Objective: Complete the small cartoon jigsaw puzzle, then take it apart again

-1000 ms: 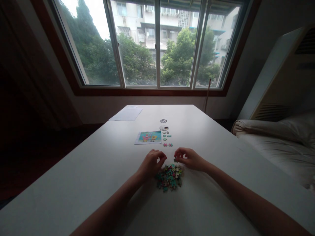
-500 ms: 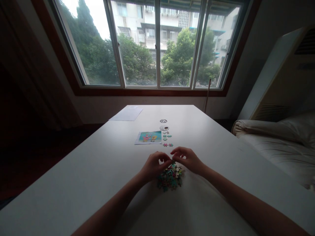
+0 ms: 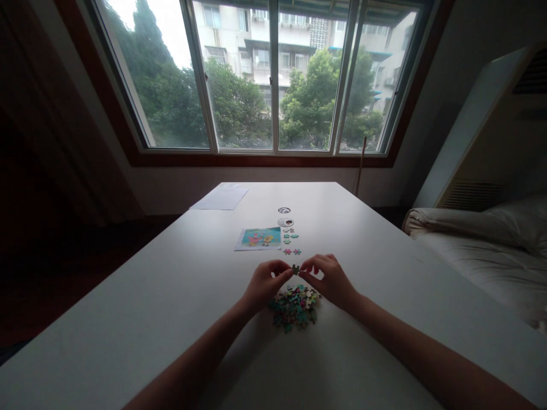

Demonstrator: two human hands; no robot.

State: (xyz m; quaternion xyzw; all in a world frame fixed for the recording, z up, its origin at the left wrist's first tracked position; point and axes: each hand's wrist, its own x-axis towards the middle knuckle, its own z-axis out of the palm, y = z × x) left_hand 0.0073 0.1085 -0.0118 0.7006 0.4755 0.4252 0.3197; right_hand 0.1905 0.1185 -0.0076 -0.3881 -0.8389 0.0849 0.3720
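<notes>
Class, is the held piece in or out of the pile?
Out: left hand and right hand hold the piece, apart from the pile.

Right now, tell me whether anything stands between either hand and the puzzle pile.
Nothing visible does; the left hand and right hand hold one puzzle piece between them, just beyond the puzzle pile.

Pretty dim in here tbh, daylight coming through the window [image 3: 239, 108] at top centre, pale sheen on the table [image 3: 333, 228] mid-frame, left edge nearly black.
</notes>
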